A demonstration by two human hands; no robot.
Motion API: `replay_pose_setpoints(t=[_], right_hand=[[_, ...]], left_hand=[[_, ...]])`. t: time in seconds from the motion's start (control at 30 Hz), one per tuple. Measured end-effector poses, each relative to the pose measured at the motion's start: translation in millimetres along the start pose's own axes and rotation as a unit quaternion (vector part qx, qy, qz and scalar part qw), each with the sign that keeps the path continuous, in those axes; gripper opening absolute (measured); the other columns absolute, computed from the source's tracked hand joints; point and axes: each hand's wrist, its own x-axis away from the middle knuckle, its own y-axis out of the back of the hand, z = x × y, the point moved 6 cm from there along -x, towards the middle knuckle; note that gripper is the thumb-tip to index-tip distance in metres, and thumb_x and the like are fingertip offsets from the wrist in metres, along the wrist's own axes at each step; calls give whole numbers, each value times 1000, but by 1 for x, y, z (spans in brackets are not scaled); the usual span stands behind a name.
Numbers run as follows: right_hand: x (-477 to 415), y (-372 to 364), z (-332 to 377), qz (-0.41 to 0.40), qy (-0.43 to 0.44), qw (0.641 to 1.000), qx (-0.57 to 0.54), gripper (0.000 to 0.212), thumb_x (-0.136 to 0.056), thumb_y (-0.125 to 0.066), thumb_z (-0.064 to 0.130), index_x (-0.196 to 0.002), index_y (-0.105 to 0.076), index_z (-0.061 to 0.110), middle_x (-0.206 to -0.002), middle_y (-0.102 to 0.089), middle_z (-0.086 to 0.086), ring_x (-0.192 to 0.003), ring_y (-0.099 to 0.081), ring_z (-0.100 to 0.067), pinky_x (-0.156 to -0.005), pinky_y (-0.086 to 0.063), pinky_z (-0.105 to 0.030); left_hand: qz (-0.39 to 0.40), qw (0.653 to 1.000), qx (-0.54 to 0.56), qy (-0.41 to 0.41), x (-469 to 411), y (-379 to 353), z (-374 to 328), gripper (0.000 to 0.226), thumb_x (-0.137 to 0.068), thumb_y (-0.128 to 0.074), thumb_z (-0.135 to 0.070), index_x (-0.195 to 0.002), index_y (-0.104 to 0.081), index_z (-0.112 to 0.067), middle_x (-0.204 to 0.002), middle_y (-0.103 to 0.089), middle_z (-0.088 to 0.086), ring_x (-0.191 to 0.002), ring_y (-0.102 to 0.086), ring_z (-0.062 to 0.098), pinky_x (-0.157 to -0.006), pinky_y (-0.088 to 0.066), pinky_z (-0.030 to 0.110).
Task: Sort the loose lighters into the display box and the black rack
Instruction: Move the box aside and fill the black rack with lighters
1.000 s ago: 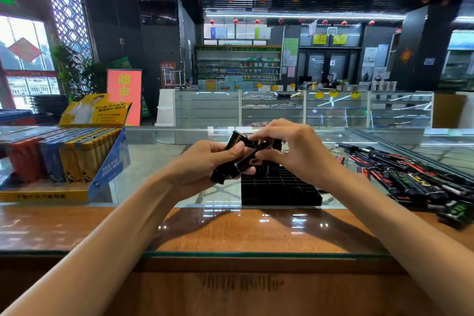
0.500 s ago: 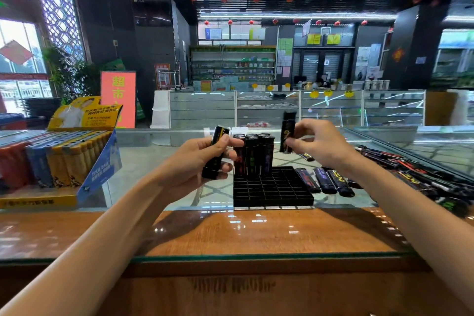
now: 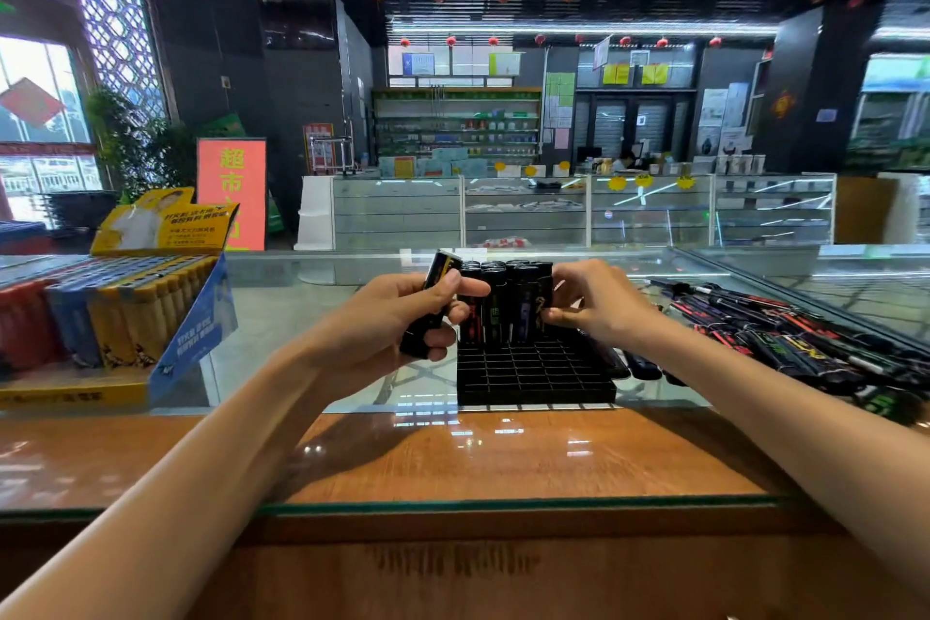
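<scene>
Wooden counter (image 3: pixel 503 458) up front, running into glass at its far half, and both forearms reach across it. Left hand (image 3: pixel 397 317) is curled tight round a black lighter (image 3: pixel 442 269), held tilted just off the left edge of the black rack (image 3: pixel 533 368), thumb pressed on its side. Right hand (image 3: pixel 599 302) is at the rack's far right corner, fingertips pinching the end lighter (image 3: pixel 542 297) of the upright row (image 3: pixel 495 302) that stands along the far edge. Near slots of the rack show bare grid. Just right of the rack, a few dark lighters (image 3: pixel 639 368) lie flat; further right, the loose pile (image 3: pixel 785 332) spreads toward the counter's right edge. At the left edge sits the display box (image 3: pixel 191 332), packed with red, blue and yellow lighters. Beyond, glass cabinets (image 3: pixel 523 212) line the shop floor.
</scene>
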Motion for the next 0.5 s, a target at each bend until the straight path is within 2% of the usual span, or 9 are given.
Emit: replay_pose_setpoints(t=[0.07, 0.13, 0.2, 0.27, 0.3, 0.37, 0.43, 0.5], right_hand=[[2, -2, -2, 19, -19, 999, -25, 13, -77, -73, 9, -88, -66, 8, -86, -70, -6, -84, -66, -20, -75, -52, -31], [8, 1, -5, 21, -46, 997, -51, 22, -76, -74, 12, -94, -63, 4, -91, -69, -6, -87, -65, -19, -78, -53, -30], [13, 20, 3, -58, -30, 997, -40, 30, -80, -71, 16, -106, -59, 9, -96, -65, -1, -88, -62, -15, -74, -50, -21], [20, 41, 26, -135, 38, 989, -50, 27, -86, -63, 16, -112, -56, 18, -101, -63, 3, -92, -59, -12, -73, -46, -14], [24, 45, 43, -134, 86, 985, -59, 27, -88, -60, 16, -114, -56, 22, -104, -62, 6, -95, -58, -10, -73, -44, -10], [32, 40, 81, -82, 187, 978, -42, 34, -87, -61, 15, -119, -57, 26, -110, -60, 9, -102, -53, -6, -80, -39, -6], [41, 25, 106, -40, 268, 962, 32, 36, -83, -66, 14, -118, -62, 21, -112, -61, 6, -107, -48, -8, -91, -37, -15], [45, 16, 117, -33, 306, 946, 104, 32, -79, -70, 10, -110, -67, 15, -104, -65, -2, -103, -51, -17, -89, -39, -30]], left_hand=[[24, 1000, 12, -1, 0, -5, -1, 38, -87, -52, -24, -117, -59, -2, -70, -52, -2, -56, -41, 9, -52, -37, 19], [48, 999, 23, -3, 1, -10, -2, 39, -86, -50, -16, -121, -55, 1, -73, -53, 0, -59, -43, 10, -53, -37, 20], [62, 998, 16, -3, 1, -13, -2, 41, -83, -51, -9, -123, -53, 2, -75, -53, 2, -60, -44, 10, -55, -37, 21], [74, 997, 8, -1, 2, -15, -1, 43, -81, -52, -7, -124, -52, 3, -77, -54, 4, -62, -45, 10, -56, -37, 21], [81, 997, 1, 0, 2, -17, 0, 43, -81, -53, -6, -123, -52, 3, -78, -55, 4, -62, -46, 10, -56, -37, 21], [96, 995, -16, -4, 2, -20, 1, 37, -82, -55, -1, -118, -55, 4, -79, -56, 4, -63, -47, 10, -57, -38, 20], [107, 994, -24, -15, 3, -23, 0, 22, -80, -57, 5, -102, -59, 3, -81, -56, 8, -64, -49, 11, -58, -41, 21], [106, 994, -29, -19, 3, -23, 0, 18, -77, -54, 5, -93, -61, 1, -84, -58, 10, -67, -51, 12, -59, -43, 22]])
